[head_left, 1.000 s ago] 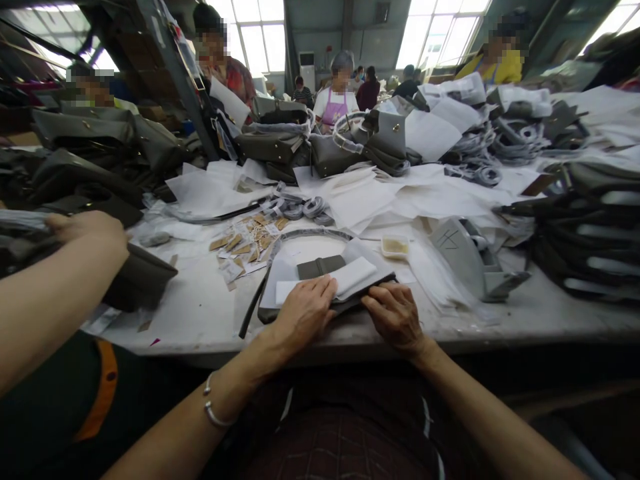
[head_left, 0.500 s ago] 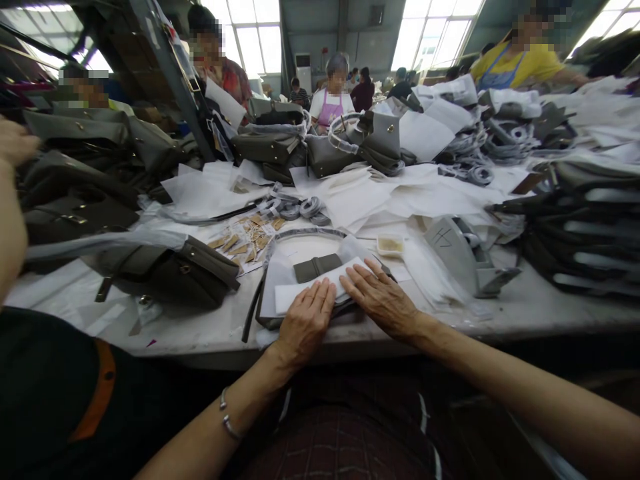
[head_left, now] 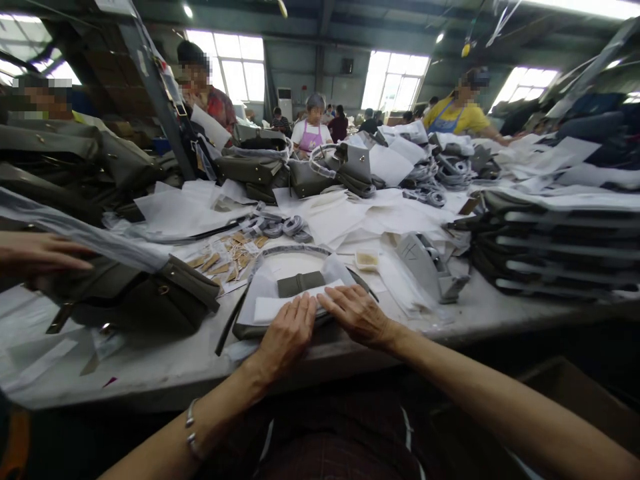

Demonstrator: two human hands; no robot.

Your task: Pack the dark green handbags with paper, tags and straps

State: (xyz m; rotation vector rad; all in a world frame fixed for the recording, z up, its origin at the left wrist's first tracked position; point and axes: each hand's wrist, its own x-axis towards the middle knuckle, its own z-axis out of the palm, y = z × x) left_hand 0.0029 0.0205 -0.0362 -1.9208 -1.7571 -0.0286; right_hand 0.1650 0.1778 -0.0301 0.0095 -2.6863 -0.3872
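A flat dark bag [head_left: 260,325] lies at the near edge of the table [head_left: 165,373], with white wrapping paper [head_left: 273,308] and a grey-green flap [head_left: 300,283] on top. My left hand [head_left: 287,333] rests flat on the paper with fingers stretched out, holding nothing. My right hand [head_left: 356,313] lies beside it, fingers spread and pressing on the paper's right part. A wrapped handle [head_left: 295,251] arcs behind the bag.
To the left, a co-worker's hand [head_left: 37,253] touches a dark olive handbag [head_left: 145,300]. Small tags [head_left: 225,257] and strap rolls [head_left: 280,227] lie mid-table. A grey tape dispenser [head_left: 430,267] stands right of me, with stacked bags [head_left: 560,247] beyond. Other people work at the far side.
The view has tilted up. My right hand shifted from the bag's near edge onto the paper beside my left hand. The co-worker set an olive handbag down at left.
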